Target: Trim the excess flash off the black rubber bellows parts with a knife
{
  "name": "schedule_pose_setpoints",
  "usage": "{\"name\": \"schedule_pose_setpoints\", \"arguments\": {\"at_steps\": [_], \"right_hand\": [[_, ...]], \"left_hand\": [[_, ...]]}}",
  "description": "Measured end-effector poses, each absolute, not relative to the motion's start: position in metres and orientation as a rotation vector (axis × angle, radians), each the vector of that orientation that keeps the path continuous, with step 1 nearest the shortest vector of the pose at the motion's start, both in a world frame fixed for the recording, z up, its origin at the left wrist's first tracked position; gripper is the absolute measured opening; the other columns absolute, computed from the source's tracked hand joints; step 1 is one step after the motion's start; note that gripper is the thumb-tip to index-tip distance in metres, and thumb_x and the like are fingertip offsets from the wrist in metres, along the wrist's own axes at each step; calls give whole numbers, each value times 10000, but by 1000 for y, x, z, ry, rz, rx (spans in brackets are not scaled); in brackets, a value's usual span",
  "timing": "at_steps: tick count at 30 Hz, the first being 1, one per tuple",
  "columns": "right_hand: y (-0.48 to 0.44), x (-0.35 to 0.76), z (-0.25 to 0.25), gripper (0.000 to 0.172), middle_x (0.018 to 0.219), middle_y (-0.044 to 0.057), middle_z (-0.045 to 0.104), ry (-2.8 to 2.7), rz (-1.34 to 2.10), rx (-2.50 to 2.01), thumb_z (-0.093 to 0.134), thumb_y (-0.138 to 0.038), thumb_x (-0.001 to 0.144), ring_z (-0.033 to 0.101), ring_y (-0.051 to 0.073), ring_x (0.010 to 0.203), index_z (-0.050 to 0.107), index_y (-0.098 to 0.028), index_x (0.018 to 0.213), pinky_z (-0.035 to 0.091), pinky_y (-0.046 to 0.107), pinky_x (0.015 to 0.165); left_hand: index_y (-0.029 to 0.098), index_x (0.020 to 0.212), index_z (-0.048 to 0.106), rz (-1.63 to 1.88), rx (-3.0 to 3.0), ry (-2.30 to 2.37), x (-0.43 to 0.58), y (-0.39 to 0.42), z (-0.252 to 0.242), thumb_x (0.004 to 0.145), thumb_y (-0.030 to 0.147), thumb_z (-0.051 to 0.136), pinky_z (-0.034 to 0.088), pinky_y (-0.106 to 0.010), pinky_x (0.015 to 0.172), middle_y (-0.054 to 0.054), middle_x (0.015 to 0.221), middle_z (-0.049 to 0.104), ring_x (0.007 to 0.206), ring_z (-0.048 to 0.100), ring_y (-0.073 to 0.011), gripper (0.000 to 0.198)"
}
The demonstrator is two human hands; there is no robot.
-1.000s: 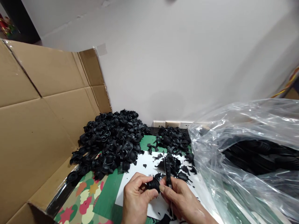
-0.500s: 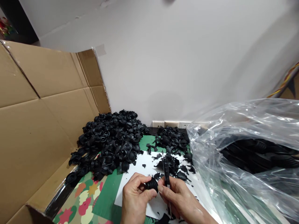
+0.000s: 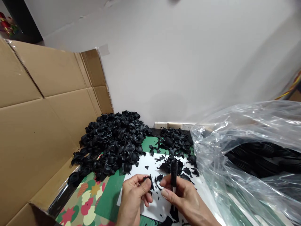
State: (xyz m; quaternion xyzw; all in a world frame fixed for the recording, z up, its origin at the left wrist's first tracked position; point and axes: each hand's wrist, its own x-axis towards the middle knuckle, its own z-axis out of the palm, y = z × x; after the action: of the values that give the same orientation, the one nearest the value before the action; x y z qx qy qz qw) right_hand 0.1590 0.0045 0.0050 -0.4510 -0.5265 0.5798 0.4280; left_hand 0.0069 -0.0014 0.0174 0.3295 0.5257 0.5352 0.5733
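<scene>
My left hand [image 3: 135, 196] is closed around a small black ribbed rubber piece [image 3: 151, 182], its rim facing right between thumb and fingers. To the right, my right hand [image 3: 182, 196] grips a slim tool with a black handle [image 3: 174, 172], held upright; its lower end is partly hidden, so its kind is unclear. A thin curved black scrap [image 3: 158, 182] is at the right fingertips; whether they pinch it I cannot tell. Under both hands is a white sheet [image 3: 138, 172] strewn with black trimmings [image 3: 188, 172].
A large heap of black ribbed pieces [image 3: 117, 141] lies at left beside a cardboard wall [image 3: 63, 119]. Another heap of scraps [image 3: 174, 139] sits below wall sockets [image 3: 174, 126]. At right, a clear plastic bag [image 3: 209, 150] holds black ribbed parts [image 3: 263, 157].
My hands have moved apart. The ribbed piece in my left hand has turned, rim to the right, and a curved scrap now shows by my right fingers. The tool stands more upright.
</scene>
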Motion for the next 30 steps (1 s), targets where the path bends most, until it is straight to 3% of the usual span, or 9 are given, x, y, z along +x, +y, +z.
{"name": "schedule_pose_setpoints", "arguments": {"at_steps": [5, 9, 14, 16, 18, 21, 23, 26, 30], "right_hand": [[-2, 153, 7, 235, 553, -42, 490, -1435, 1203, -1155, 628, -346, 698, 434, 129, 509, 653, -173, 855, 349, 242, 500], [-6, 147, 9, 116, 578, -6, 587, -1443, 1048, -1107, 609, -306, 722, 495, 148, 517, 656, -201, 707, 391, 247, 520], [0, 152, 3, 248, 544, 4, 575, -1391, 1046, -1159, 591, -414, 741, 489, 149, 498, 631, -192, 639, 395, 252, 502], [5, 156, -1, 326, 507, -17, 527, -1308, 1149, -1219, 617, -496, 702, 440, 125, 453, 628, -172, 670, 363, 241, 453], [8, 158, -4, 401, 458, -51, 460, -1207, 1267, -1245, 640, -559, 656, 363, 91, 394, 608, -161, 695, 308, 225, 400], [10, 157, -3, 455, 410, -89, 375, -1087, 1389, -1205, 659, -605, 608, 274, 60, 348, 575, -164, 679, 236, 211, 365], [8, 156, 1, 467, 401, -97, 358, -1044, 1453, -1151, 680, -611, 576, 260, 51, 339, 561, -164, 646, 211, 205, 356], [7, 155, 6, 458, 396, -99, 357, -1016, 1546, -1072, 708, -586, 559, 264, 45, 333, 556, -158, 620, 189, 193, 343], [5, 154, 8, 452, 406, -106, 340, -1005, 1594, -1031, 704, -576, 568, 256, 36, 336, 534, -160, 611, 178, 179, 334]], "left_hand": [[118, 547, 583, 1117, 471, 1138, 13, 3, 16, 564, 469, 750, 225, -143, 261, 1, 441, 581, 262, 438, -49, 390], [109, 577, 584, 1074, 481, 1160, 22, 5, 16, 568, 513, 731, 208, -144, 253, -2, 425, 575, 260, 458, -62, 430], [121, 595, 562, 1051, 717, 1222, 21, 2, 19, 681, 622, 551, 186, -160, 261, -24, 499, 595, 265, 461, -71, 508], [116, 692, 604, 1083, 881, 1296, 18, 0, 20, 718, 563, 552, 214, -163, 293, -25, 564, 607, 318, 466, -68, 451], [141, 870, 640, 1140, 1099, 1374, 15, -2, 21, 655, 373, 691, 287, -168, 349, -15, 666, 622, 411, 481, -76, 320], [244, 1052, 632, 1205, 1405, 1399, 17, -6, 22, 553, 65, 698, 406, -201, 473, -31, 951, 625, 583, 529, -118, 535], [260, 1021, 662, 1216, 1508, 1376, 20, -7, 23, 589, 38, 640, 433, -220, 524, -41, 1031, 606, 646, 540, -140, 486], [243, 918, 701, 1232, 1499, 1353, 23, -6, 24, 627, 74, 642, 437, -224, 543, -35, 944, 621, 644, 531, -142, 341], [215, 816, 710, 1304, 1283, 1251, 19, -3, 20, 559, 39, 683, 441, -200, 545, -6, 819, 638, 625, 536, -123, 313]]}}
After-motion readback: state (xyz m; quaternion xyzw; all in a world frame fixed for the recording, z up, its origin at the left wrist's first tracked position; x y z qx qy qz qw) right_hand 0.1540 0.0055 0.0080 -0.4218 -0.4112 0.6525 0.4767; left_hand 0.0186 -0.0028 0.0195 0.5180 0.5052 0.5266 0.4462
